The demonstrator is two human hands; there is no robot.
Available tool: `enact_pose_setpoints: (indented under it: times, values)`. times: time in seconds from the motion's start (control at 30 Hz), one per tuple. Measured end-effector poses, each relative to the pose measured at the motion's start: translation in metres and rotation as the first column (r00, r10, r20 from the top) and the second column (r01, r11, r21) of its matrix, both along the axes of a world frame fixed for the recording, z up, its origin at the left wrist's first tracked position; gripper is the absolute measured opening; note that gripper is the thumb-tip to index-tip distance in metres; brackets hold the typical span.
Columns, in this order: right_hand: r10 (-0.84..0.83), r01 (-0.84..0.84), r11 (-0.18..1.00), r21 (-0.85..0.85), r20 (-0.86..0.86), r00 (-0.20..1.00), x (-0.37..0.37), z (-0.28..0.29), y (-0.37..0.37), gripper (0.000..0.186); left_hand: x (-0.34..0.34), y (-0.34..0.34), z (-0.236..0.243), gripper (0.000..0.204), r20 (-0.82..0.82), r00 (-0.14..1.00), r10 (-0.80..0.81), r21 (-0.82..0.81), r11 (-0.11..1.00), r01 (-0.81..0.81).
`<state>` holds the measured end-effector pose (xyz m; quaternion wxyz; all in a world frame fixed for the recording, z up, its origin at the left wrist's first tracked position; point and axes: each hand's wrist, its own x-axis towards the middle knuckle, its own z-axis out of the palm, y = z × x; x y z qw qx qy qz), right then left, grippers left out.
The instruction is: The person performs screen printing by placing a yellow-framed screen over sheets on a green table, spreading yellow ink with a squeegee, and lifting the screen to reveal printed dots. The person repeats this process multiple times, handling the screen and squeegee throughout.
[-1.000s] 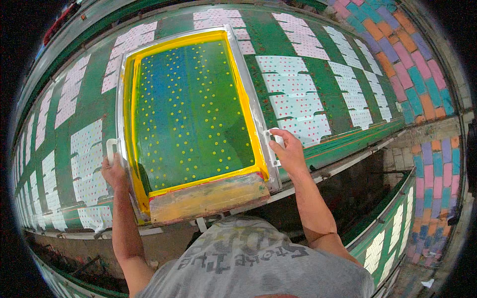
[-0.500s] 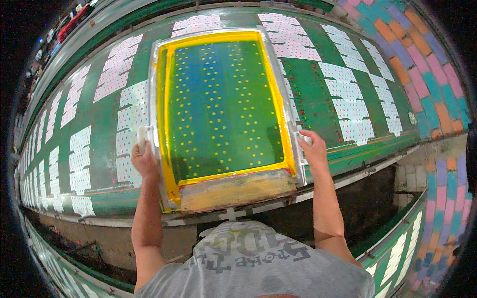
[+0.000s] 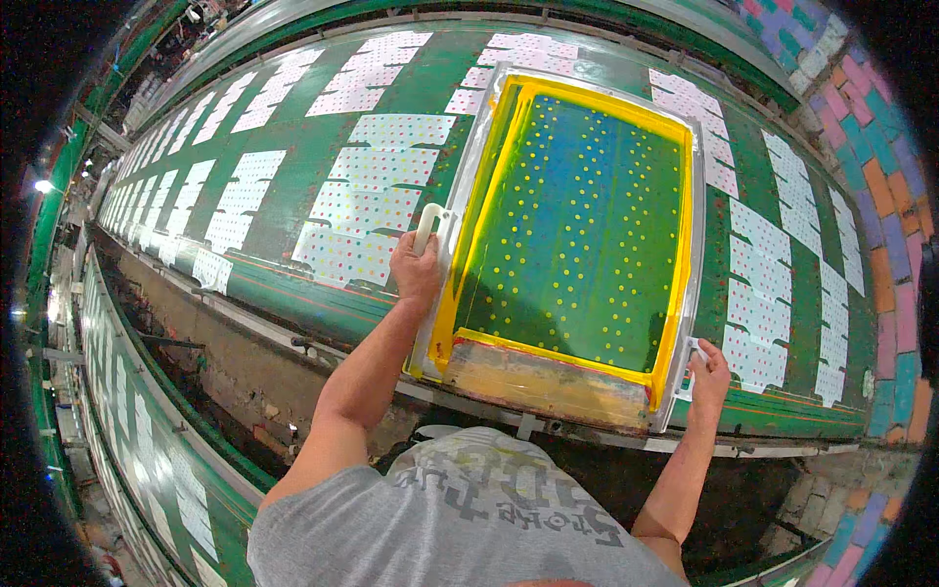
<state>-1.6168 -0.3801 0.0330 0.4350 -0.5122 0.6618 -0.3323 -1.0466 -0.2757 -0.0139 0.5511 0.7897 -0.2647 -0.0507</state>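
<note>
A rectangular printing screen (image 3: pixel 570 235) with a metal frame, yellow-smeared borders and green-blue mesh with yellow dots lies across the long green table (image 3: pixel 391 293). My left hand (image 3: pixel 416 259) is closed round a white handle (image 3: pixel 428 223) on its left side. My right hand (image 3: pixel 709 367) grips the white handle (image 3: pixel 689 380) on its right side. A stained board strip (image 3: pixel 548 382) runs along the screen's near end. White dotted pieces (image 3: pixel 367 196) lie on the table at both sides of the screen, and what is under it is hidden.
Rows of more dotted white pieces (image 3: pixel 763 303) continue along the table. A second green table (image 3: pixel 147 440) runs at the lower left, past a dark gap (image 3: pixel 245 323). Painted pink, blue and orange bricks (image 3: pixel 871 166) line the right; rails (image 3: pixel 156 54) run beyond the table.
The screen and both my hands have shifted to the right along the table, and the view has turned, showing more of the left-hand rows and lower table. Both grips are kept.
</note>
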Motion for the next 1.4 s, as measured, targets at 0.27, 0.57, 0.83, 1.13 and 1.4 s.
enact_pose_setpoints:
  times: [0.27, 0.57, 0.83, 1.13, 1.4]
  values:
    - [-0.006, 0.007, 1.0, -0.027, 0.039, 0.999, -0.02, -0.003, -0.001, 0.041, -0.021, -0.006, -0.003, 0.02, 0.031, 1.0, -0.002, 0.003, 1.0, 0.002]
    - [0.388, -0.715, 0.629, -0.305, -0.673, 0.629, 0.056, 0.034, 0.101, 0.056, -0.014, -0.013, -0.029, 0.022, -0.091, 0.996, 0.014, 0.12, 0.993, -0.003]
    - [0.565, -0.89, 0.441, -0.115, -0.735, 0.374, 0.09, 0.018, 0.148, 0.052, 0.028, -0.01, -0.012, 0.031, 0.046, 0.922, -0.385, 0.339, 0.874, 0.348]
    - [0.41, -0.875, 0.472, -0.106, -0.852, 0.324, 0.13, 0.055, 0.129, 0.05, 0.069, -0.087, -0.019, 0.043, 0.091, 0.811, -0.578, 0.467, 0.744, 0.477]
    - [0.638, -0.856, 0.508, 0.094, -0.709, 0.301, 0.204, 0.076, 0.091, 0.038, 0.057, -0.084, -0.014, 0.038, 0.076, 0.84, -0.537, 0.449, 0.77, 0.452]
